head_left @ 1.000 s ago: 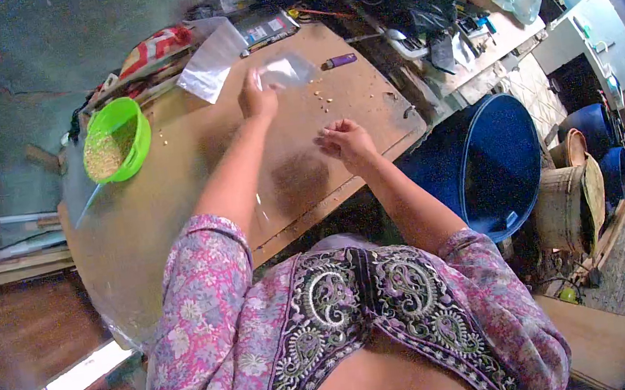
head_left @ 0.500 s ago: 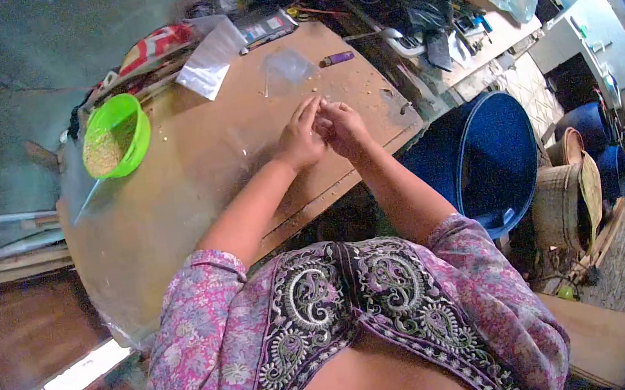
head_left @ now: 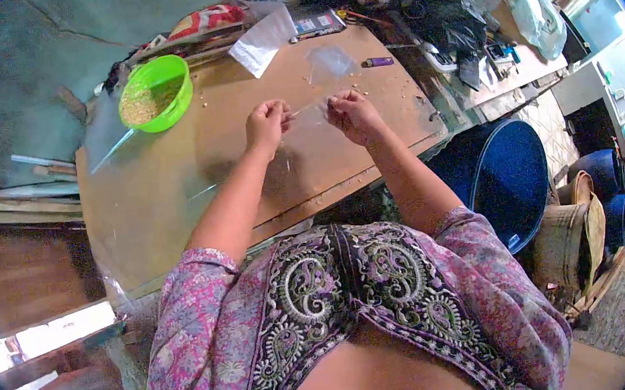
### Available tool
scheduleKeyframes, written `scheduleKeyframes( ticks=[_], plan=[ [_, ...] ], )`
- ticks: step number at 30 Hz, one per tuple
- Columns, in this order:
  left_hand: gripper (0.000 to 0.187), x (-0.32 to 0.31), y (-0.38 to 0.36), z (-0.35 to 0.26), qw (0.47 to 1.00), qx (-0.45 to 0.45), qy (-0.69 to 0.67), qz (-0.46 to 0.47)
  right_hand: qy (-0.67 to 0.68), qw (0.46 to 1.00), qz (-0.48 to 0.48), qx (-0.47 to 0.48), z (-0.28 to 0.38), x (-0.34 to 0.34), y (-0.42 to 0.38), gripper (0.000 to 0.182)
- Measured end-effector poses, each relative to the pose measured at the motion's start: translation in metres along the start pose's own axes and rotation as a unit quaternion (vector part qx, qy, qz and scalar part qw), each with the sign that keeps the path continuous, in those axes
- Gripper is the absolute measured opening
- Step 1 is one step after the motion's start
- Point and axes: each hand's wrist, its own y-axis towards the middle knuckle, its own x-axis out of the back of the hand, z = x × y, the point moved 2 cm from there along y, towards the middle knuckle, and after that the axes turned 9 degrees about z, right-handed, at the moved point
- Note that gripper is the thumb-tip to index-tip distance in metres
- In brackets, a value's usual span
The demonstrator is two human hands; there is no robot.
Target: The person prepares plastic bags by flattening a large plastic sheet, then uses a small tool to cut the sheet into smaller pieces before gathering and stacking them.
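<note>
A thin, clear plastic piece (head_left: 309, 110) stretches between my two hands above the brown table board (head_left: 228, 151). My left hand (head_left: 269, 126) pinches its left end with curled fingers. At the other end, my right hand (head_left: 353, 115) is closed on it. Beyond my hands lie a clear plastic bag (head_left: 331, 61), a purple lighter (head_left: 378, 62) and a white sheet (head_left: 263, 41). Further left, a green bowl (head_left: 185, 93) holds small pale grains.
A large blue barrel (head_left: 511, 177) stands right of the table, with a woven basket (head_left: 564, 245) beyond it. Black plastic bags (head_left: 442, 12) and clutter line the table's far side. Small crumbs dot the board.
My hands, together before, have moved apart, and the plastic piece now shows between them. The camera view has shifted, so the table and bowl appear further right.
</note>
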Motion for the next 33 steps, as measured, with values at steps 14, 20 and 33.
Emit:
scheduleKeyframes(
  ticks=[14,20,33],
  plan=[
    [0.011,0.013,-0.038,-0.008,0.99,0.046,-0.132,-0.005,-0.181,0.982,0.015,-0.042,-0.024,-0.04,-0.005,0.007],
    [0.014,0.027,-0.041,-0.01,0.999,-0.01,-0.028,-0.031,-0.241,0.97,0.0,-0.04,-0.024,-0.027,-0.006,0.011],
    [0.015,0.05,-0.064,-0.014,0.995,-0.048,0.076,-0.034,-0.517,0.851,-0.001,0.095,0.047,0.039,0.099,0.029]
  ],
)
